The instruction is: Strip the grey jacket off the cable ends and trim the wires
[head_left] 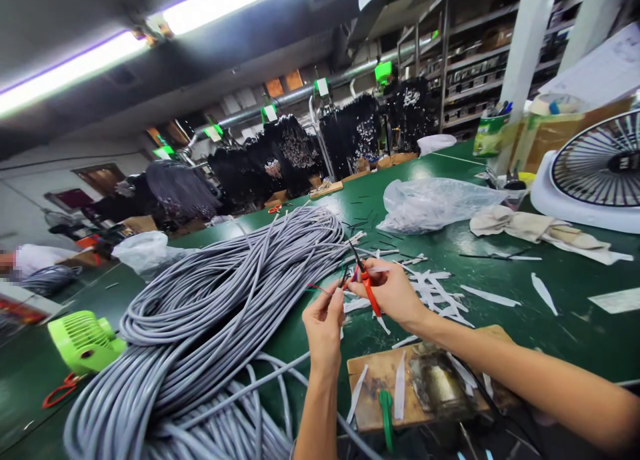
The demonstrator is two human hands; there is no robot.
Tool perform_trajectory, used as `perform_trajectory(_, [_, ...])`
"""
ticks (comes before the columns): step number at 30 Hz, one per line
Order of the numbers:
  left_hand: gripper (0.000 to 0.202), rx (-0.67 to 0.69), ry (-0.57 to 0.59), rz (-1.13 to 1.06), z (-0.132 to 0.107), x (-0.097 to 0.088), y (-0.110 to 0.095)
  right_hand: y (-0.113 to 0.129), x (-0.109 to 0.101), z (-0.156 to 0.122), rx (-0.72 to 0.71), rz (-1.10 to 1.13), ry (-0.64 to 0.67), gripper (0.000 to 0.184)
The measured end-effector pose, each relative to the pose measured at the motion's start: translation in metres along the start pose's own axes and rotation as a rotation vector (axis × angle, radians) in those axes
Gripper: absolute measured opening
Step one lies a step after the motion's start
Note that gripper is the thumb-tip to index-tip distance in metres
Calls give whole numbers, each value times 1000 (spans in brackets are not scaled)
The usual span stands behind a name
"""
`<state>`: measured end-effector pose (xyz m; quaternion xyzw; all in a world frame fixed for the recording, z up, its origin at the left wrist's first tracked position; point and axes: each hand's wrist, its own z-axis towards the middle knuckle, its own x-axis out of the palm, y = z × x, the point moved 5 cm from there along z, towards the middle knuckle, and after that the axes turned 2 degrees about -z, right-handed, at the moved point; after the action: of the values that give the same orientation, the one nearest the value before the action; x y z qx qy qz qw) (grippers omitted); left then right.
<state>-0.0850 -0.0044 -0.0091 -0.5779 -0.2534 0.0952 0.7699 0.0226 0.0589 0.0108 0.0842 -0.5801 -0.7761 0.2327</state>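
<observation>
Left hand (pixel 324 328) pinches thin wires (pixel 319 288) from a gray cable (pixel 210 300) (limp, best held near the end), right hand (pixel 387 292) curled around red snips (pixel 371 297).

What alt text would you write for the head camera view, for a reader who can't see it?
At a green workbench, the right hand holds orange-handled scissors while the left hand pinches a thin red wire. A large coil of grey cable lies to the left; white strips and a wooden board lie to the right.
</observation>
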Motion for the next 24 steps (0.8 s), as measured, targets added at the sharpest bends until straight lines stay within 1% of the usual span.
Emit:
perform_trajectory(4, [30,-30,-41,-82,0,-2,0,-16,6,0,156,103,36,31])
perform_trajectory(7, [28,-67,-86,-167,3,-6,0,-18,6,1,150,72,22,31])
perform_trajectory(9, [28,-69,-77,-195,5,-8,-1,-15,4,1,115,15,19,29])
perform_trajectory(12, [27,-4,-11,-210,5,-9,-8,-5,-3,-2,19,-190,25,26])
perform_trajectory(15, [24,74,49,-191,4,-8,-14,11,-9,-9,-162,-504,53,25])
perform_trajectory(17, [20,108,82,-144,3,-7,-15,18,-10,-13,-258,-674,69,27])
perform_trajectory(19, [18,145,103,-85,2,-6,-16,19,-12,-14,-296,-788,69,28])
perform_trajectory(24, [13,269,114,70,0,-7,-15,12,-13,-12,-294,-965,82,28])
